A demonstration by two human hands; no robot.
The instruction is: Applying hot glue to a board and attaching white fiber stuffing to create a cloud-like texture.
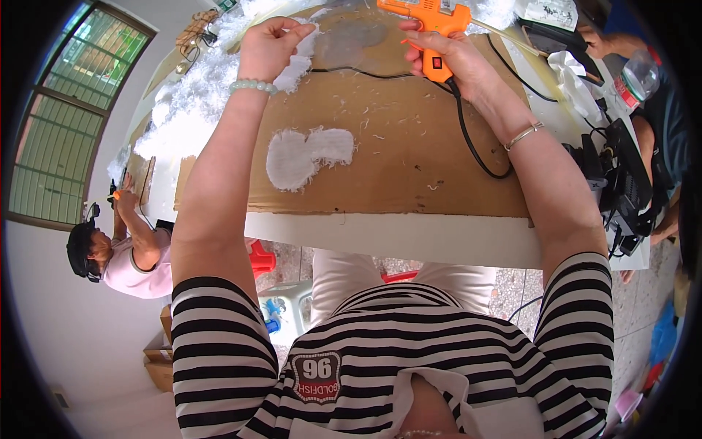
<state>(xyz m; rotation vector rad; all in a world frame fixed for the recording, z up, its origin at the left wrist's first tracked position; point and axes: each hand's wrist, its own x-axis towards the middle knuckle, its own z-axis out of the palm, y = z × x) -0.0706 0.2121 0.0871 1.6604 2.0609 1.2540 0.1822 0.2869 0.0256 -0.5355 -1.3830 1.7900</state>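
Note:
My right hand [446,55] grips an orange glue gun [433,22] by its handle, the nozzle pointing right at the far side of the brown cardboard sheet [409,146]. Its black cord [468,132] loops down over the cardboard. My left hand [267,44] pinches a strip of white fluffy fabric [301,55] that hangs from the fingers. A second white fluffy cut-out [303,157] lies flat on the cardboard, nearer to me. A grey round patch [351,40] shows on the cardboard between the two hands.
A heap of white fluff [190,102] covers the table's left end. A person in a pink top [131,256] sits at the left with an orange tool. Black devices and cables [618,183] and a plastic bottle [636,77] lie at the right, beside another person's arm.

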